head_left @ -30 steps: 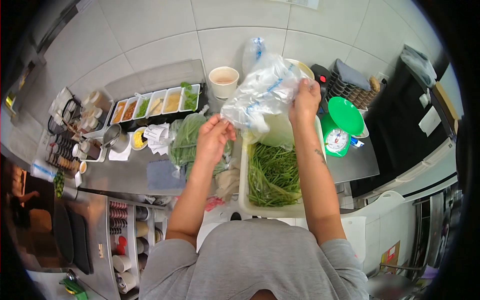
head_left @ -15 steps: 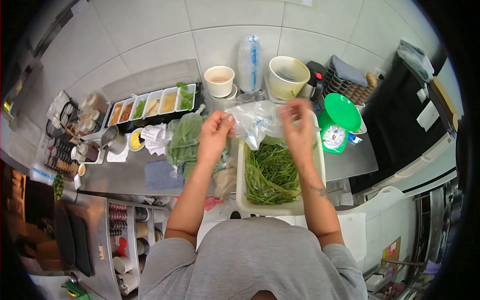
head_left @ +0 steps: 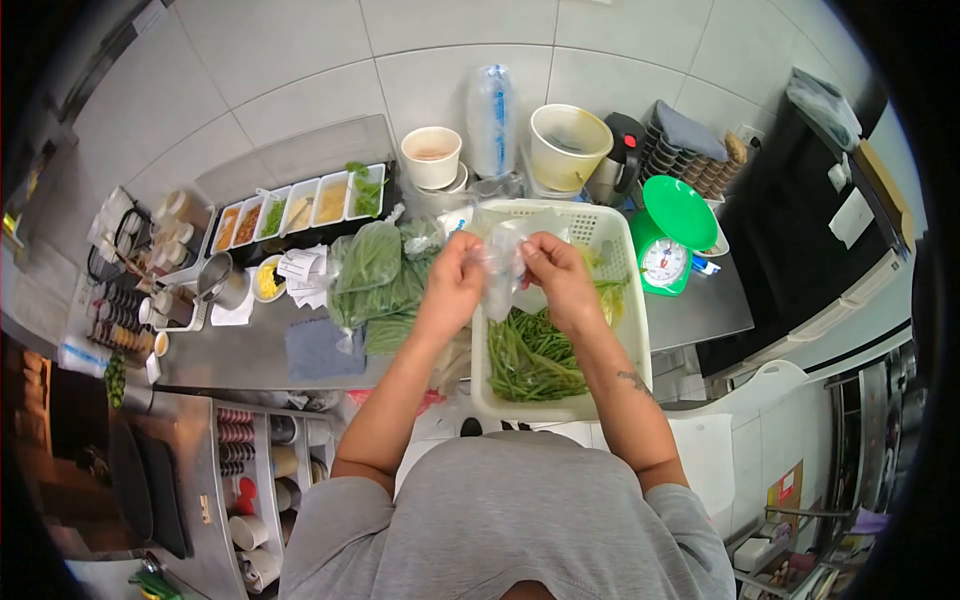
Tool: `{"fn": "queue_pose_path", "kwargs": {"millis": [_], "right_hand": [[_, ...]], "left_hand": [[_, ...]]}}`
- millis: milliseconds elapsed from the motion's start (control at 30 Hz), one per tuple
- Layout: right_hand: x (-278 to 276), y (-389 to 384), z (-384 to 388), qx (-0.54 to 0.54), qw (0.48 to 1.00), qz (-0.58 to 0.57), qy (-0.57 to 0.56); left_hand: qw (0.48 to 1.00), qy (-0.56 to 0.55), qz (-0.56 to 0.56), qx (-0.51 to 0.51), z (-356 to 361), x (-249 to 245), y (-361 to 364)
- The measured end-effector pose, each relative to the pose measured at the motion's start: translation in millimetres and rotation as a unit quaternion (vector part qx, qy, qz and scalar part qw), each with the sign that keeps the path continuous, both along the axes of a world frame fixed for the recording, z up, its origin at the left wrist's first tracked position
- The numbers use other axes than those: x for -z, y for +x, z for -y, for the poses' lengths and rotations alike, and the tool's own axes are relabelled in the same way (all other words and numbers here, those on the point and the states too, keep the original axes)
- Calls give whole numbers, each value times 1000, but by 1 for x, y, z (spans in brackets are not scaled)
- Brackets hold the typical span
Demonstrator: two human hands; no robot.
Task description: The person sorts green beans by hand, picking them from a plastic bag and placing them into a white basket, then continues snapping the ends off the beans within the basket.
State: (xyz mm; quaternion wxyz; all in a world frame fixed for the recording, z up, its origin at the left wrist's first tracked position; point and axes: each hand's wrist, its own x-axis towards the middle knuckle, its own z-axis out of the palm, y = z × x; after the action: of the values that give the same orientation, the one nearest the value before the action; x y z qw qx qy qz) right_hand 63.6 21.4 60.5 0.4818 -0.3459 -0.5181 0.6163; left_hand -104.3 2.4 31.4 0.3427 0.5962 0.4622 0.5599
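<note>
Both hands have drawn together since the frame half a second ago, and the film that was spread flat between them is bunched into a narrow fold. From my end I see the left hand pinched tight, fingertips closed on one side of the clear plastic bag; the right hand pinches the other side, thumb against finger with hardly any gap. To work this film well, I'd keep both pinches light, part the layers slowly and pull evenly, since it looks thin enough to tear or cling.

Crumpled, glossy and see-through, the bag hangs over the basket, above the long, tangled greens inside. I can't make out whether its mouth is open. Left of the basket, bagged greens lie on the tabletop; the green scale stands to the right.
</note>
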Motion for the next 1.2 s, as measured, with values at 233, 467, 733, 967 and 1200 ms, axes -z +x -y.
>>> {"fn": "queue_pose_path", "kwargs": {"millis": [233, 467, 733, 967, 1200], "right_hand": [[6, 25, 3, 29, 999, -17, -26], [11, 11, 35, 92, 993, 63, 43], [14, 14, 43, 55, 998, 41, 4], [16, 25, 38, 22, 999, 33, -6], [-39, 43, -3, 124, 983, -57, 122]], "left_hand": [[986, -32, -124, -105, 22, -29, -2], [976, 88, -198, 16, 37, -24, 29], [990, 51, -131, 30, 33, -18, 26], [989, -80, 40, 118, 26, -11, 15], [973, 190, -127, -16, -6, -66, 14]]}}
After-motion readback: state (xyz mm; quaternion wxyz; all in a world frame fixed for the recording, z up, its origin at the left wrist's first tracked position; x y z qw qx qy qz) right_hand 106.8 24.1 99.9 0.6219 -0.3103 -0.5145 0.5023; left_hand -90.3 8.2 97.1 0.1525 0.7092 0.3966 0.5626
